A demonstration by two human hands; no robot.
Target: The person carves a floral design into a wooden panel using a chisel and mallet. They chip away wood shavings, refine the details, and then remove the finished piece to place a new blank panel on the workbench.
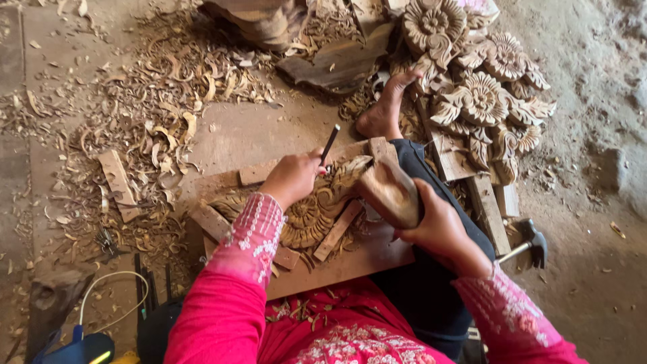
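Bright pink long sleeves run in from the lower part of the frame, both ending in cuffs thick with pale floral embroidery, cream and white stitching scattered over the pink. The same pink fabric fills the bottom centre, carrying a band of white and green flower embroidery across the lap. Dark navy trousers cover the leg stretching toward the upper centre. The left hand (291, 176) and right hand (438, 226) are bare, no rings or gloves visible, and the foot (385, 114) is unshod.
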